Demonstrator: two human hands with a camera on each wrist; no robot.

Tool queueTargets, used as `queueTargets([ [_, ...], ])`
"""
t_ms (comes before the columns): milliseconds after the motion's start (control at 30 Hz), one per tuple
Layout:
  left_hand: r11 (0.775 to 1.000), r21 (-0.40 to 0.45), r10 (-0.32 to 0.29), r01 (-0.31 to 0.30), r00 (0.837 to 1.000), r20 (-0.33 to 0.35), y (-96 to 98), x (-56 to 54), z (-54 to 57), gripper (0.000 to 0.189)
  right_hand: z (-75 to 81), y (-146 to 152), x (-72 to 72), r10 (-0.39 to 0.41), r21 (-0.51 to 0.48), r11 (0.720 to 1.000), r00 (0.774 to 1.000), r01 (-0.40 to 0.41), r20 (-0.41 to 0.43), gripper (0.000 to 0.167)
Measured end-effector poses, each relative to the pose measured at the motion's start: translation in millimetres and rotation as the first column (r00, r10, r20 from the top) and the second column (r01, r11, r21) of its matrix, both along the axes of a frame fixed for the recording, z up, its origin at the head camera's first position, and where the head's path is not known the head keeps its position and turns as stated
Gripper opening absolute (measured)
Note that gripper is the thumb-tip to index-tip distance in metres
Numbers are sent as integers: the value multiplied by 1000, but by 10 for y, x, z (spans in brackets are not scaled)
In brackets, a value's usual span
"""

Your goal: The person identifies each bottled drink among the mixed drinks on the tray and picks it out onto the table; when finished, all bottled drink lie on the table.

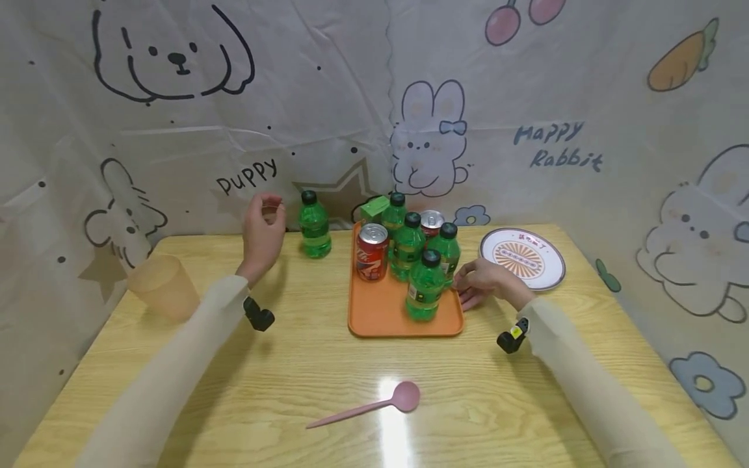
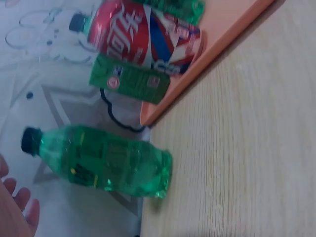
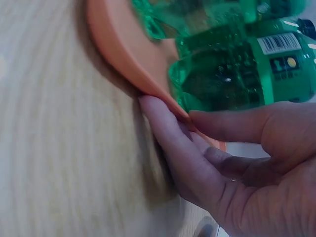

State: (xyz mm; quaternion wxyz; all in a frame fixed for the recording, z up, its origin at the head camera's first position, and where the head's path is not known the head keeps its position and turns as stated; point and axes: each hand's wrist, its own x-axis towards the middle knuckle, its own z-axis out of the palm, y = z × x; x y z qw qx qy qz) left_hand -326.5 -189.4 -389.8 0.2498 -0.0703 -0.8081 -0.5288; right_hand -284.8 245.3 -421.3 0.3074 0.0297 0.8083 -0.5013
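My right hand (image 1: 487,282) pinches the right rim of an orange tray (image 1: 379,313), thumb above the edge and fingers beneath it. On the tray stand several green bottles (image 1: 425,292) with black caps, a red cola can (image 1: 372,255), another can (image 1: 432,221) behind them, and a green carton (image 1: 374,208) at the back left. Left of the tray a single green bottle (image 1: 316,227) stands upright on the table. Beside it my left hand (image 1: 262,239) is raised with curved fingers and nothing in them; the left wrist view catches only some fingertips (image 2: 33,212) near the cap.
A patterned white plate (image 1: 547,261) lies right of the tray, behind my right forearm. At the left, an orange cup (image 1: 164,287) leans over by my left sleeve. A pink spoon (image 1: 405,396) lies on the wooden table (image 1: 281,364) in front. A printed cloth (image 1: 339,97) hangs behind the table.
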Motion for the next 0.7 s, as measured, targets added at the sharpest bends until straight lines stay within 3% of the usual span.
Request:
queueTargets([
  [100, 1000, 4, 10, -10, 998, -65, 58, 117, 50, 21, 40, 37, -34, 29, 4, 1000, 1000, -29, -3, 32],
  [267, 995, -19, -100, 98, 984, -147, 191, 313, 133, 17, 150, 120, -42, 42, 8, 999, 998, -42, -49, 41],
  [500, 976, -12, -216, 217, 965, -147, 440, 505, 162, 12, 144, 91, -5, 28, -21, 999, 998, -29, -62, 42],
  [700, 943, -48, -334, 331, 934, -130, 631, 623, 76, 12, 15, 35, 36, -47, -76, 996, 996, 41, -78, 38],
])
